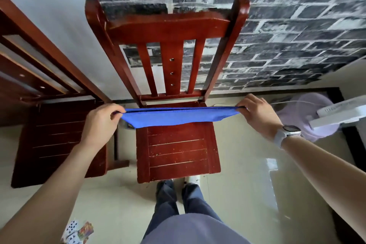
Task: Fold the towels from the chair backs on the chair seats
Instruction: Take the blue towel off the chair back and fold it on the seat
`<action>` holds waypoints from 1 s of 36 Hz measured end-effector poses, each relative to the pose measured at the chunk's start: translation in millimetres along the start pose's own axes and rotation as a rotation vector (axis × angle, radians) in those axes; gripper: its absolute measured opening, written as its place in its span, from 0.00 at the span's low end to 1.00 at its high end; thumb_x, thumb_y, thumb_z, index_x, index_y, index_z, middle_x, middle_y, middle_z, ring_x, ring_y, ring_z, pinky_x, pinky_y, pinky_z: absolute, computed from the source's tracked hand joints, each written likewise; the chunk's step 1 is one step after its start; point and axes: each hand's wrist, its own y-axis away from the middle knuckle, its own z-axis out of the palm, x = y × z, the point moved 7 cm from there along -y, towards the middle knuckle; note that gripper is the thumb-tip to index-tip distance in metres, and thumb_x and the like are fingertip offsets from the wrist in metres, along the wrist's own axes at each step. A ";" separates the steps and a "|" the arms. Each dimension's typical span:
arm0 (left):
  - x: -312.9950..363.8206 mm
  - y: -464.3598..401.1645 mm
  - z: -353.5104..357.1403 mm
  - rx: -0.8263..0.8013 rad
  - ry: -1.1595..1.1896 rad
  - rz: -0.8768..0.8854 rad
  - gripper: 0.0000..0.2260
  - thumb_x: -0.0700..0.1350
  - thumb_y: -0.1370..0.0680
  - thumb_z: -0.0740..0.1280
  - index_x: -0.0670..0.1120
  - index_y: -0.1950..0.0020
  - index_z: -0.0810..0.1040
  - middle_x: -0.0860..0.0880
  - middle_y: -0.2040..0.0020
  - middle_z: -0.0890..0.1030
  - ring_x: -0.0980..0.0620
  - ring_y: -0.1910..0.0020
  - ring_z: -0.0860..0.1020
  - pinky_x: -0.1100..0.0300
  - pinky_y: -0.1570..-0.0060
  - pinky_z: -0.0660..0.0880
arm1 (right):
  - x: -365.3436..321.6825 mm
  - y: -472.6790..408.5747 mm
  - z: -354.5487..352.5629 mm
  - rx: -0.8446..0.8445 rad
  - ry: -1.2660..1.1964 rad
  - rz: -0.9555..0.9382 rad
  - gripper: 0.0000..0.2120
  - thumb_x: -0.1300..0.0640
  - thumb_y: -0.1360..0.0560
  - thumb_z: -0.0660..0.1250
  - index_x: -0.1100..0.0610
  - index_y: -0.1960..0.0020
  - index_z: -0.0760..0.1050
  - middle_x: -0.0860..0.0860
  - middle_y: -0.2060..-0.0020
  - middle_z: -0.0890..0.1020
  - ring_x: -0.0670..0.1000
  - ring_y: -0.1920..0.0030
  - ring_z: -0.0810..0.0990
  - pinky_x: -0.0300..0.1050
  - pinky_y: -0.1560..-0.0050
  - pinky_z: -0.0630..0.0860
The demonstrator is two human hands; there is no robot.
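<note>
above the red slatted wooden chair seat, left hand and right hand each pinch an end of the blue cloth towel, taut between them.

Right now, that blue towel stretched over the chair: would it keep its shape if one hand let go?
Probably not. The blue towel sags between the left hand and right hand despite their pull, so it looks floppy. It likely weighs little, since pinches at its ends carry it. Released, it would probably drop onto the chair seat.
</note>
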 end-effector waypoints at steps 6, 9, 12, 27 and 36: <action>4.8 -16.1 -20.5 0.064 0.061 -0.072 0.08 0.30 0.31 0.69 0.40 0.57 0.78 0.44 0.58 0.82 0.49 0.63 0.77 0.69 0.59 0.64 | -0.5 -8.5 -31.3 0.045 0.017 -0.013 0.07 0.62 0.26 0.67 0.66 0.53 0.77 0.62 0.57 0.77 0.62 0.57 0.77 0.52 0.59 0.74; 12.0 -25.5 -28.2 0.047 0.073 -0.060 0.08 0.29 0.30 0.68 0.38 0.53 0.79 0.42 0.57 0.82 0.45 0.60 0.78 0.60 0.53 0.70 | -2.1 -15.0 -38.9 0.032 0.004 -0.046 0.07 0.64 0.25 0.65 0.67 0.51 0.77 0.63 0.56 0.77 0.63 0.54 0.77 0.56 0.54 0.75; 21.0 -33.1 -34.1 0.011 -0.010 0.026 0.10 0.28 0.30 0.68 0.36 0.50 0.80 0.39 0.54 0.81 0.40 0.56 0.79 0.50 0.48 0.73 | -4.9 -18.4 -43.4 0.027 0.011 -0.087 0.07 0.67 0.26 0.64 0.68 0.49 0.78 0.64 0.55 0.77 0.64 0.53 0.78 0.57 0.53 0.76; 17.2 -53.6 -28.9 0.010 -0.249 0.007 0.04 0.35 0.25 0.66 0.39 0.53 0.79 0.40 0.55 0.78 0.37 0.55 0.76 0.47 0.58 0.74 | 9.6 -38.5 -23.0 0.100 0.036 0.082 0.08 0.63 0.24 0.61 0.62 0.48 0.77 0.59 0.52 0.77 0.63 0.53 0.77 0.50 0.59 0.71; 13.3 -48.1 -30.0 0.033 -0.196 0.037 0.06 0.31 0.26 0.64 0.38 0.53 0.79 0.39 0.55 0.76 0.37 0.52 0.75 0.45 0.56 0.74 | 3.3 -44.6 -23.8 0.133 0.027 0.031 0.08 0.65 0.25 0.61 0.62 0.49 0.77 0.60 0.54 0.79 0.62 0.53 0.77 0.50 0.57 0.72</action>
